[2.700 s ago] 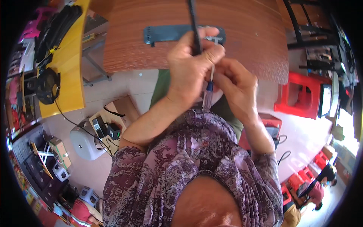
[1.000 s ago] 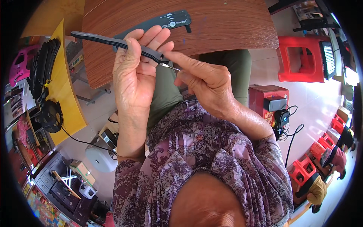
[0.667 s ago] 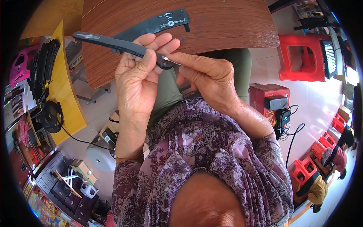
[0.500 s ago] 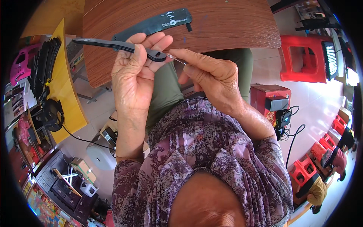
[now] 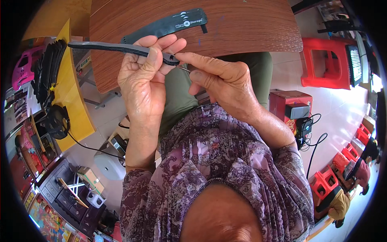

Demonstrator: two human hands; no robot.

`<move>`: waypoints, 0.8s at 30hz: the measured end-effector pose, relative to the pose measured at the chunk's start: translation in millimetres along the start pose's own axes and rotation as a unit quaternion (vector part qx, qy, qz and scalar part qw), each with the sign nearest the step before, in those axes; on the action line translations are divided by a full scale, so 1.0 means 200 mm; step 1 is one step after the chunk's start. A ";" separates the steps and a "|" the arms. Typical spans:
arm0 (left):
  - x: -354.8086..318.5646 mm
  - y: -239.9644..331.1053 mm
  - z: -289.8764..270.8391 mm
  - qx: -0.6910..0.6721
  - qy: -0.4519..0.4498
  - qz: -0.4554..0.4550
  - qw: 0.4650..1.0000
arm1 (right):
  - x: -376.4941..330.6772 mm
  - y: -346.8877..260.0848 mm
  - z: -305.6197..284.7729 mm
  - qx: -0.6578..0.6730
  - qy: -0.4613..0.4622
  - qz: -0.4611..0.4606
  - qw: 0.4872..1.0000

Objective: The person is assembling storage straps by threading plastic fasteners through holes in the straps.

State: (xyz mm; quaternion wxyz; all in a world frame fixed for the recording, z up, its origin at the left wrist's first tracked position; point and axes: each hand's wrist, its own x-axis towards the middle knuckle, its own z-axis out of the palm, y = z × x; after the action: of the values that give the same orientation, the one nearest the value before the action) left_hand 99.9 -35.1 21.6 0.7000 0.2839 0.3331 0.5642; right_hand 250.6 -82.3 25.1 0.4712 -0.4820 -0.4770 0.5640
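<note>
My left hand [image 5: 143, 76] grips a long black strap [image 5: 117, 47] that runs level to the left, out over the table's edge. Thumb and fingers pinch the strap near its right end. My right hand [image 5: 219, 80] pinches a thin metal piece [image 5: 183, 69] right beside that end of the strap, almost touching it. A second, wider black strap with white print [image 5: 169, 25] lies flat on the brown wooden table [image 5: 250, 28] just beyond my hands.
A yellow table [image 5: 72, 101] at left carries a pile of black straps [image 5: 48, 68] and a black device with a cable. A red plastic stool [image 5: 326, 64] stands at right, with a red box and cables [image 5: 292, 109] below it. More red stools and people sit far right.
The strap went from upright between both hands to lying level, pointing left in my left hand. My right hand stays at its right end with the thin metal piece.
</note>
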 end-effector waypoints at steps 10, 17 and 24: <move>0.01 -0.02 0.00 0.028 -0.009 0.023 0.999 | 0.02 -0.01 -0.05 0.022 -0.035 0.076 0.996; 0.01 -0.04 -0.01 0.064 -0.024 0.024 0.997 | 0.04 0.00 -0.05 0.039 -0.007 0.066 0.997; 0.01 -0.04 -0.04 0.050 -0.049 -0.018 0.997 | 0.06 -0.01 -0.06 0.060 -0.015 0.101 0.993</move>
State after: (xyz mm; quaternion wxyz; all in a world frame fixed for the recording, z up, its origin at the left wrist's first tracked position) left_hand 99.0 -34.8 9.6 0.7102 0.3398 0.3317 0.5198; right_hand 262.3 -68.6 25.5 0.4326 -0.4898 -0.3983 0.6437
